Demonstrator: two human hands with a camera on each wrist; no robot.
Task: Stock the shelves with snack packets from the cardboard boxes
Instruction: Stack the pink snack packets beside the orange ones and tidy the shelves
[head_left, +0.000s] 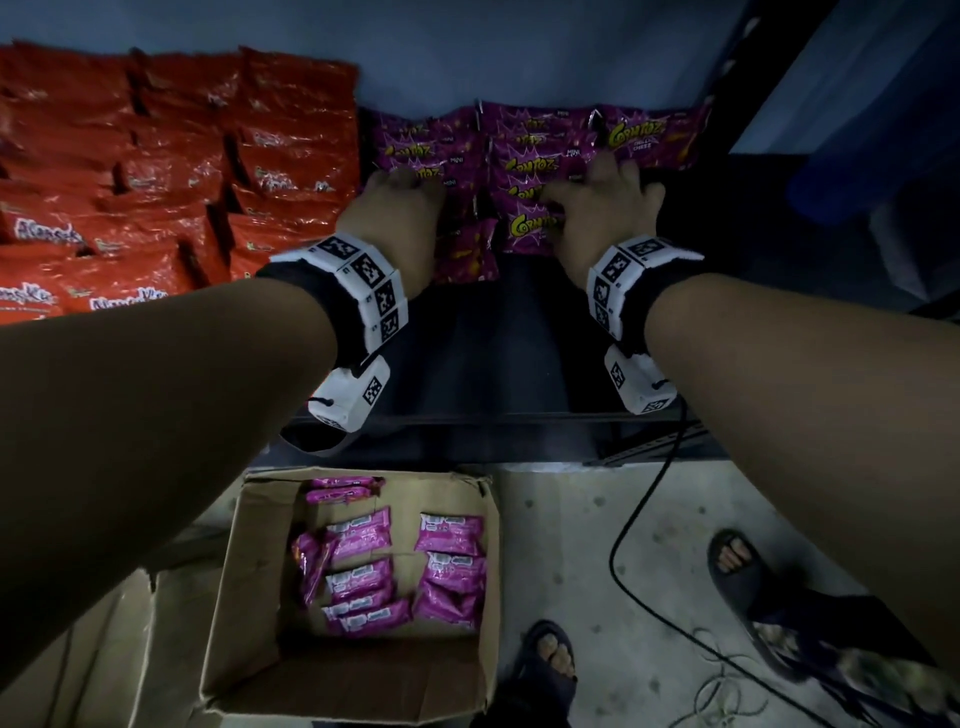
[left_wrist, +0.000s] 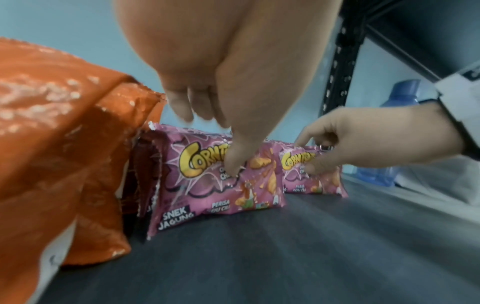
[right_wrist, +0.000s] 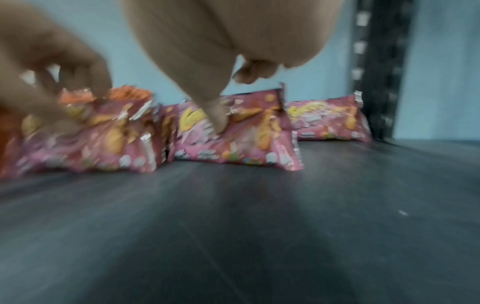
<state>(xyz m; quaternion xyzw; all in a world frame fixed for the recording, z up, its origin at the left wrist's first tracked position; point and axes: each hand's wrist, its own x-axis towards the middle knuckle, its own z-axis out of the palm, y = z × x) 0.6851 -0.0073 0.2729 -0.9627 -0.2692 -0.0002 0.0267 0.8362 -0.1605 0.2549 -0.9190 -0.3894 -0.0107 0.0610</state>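
Progress looks about halfway to me. You've got three short rows of pink Corntoz packets (head_left: 524, 171) standing at the back of the dark shelf (head_left: 519, 343), right beside the red-orange snack bags (head_left: 156, 171) that already fill the left side. The whole front strip of the shelf is bare, so there's room to keep going. Down on the floor the cardboard box (head_left: 249, 597) still has a fair number of pink packets (head_left: 395, 566) in it, laid flat in loose piles, so the restocking isn't finished; I'd guess a good few more trips.

Both your arms are stretched forward over the shelf edge, palms down on the rows. Your left hand (head_left: 400, 202) sits on the left row: from the left wrist view the thumb presses into the front face of the foremost packet (left_wrist: 215, 181) while the fingers (left_wrist: 182, 107) curl over its top edge, so it's pinching that packet upright. Your right hand (head_left: 602, 202) does the same on the middle row, thumb on the front packet (right_wrist: 233, 139), fingers (right_wrist: 249, 72) hooked over the top. The right wrist view is blurry, so how firm that pinch is I can't tell. The far-right row (right_wrist: 330, 121) isn't being touched.
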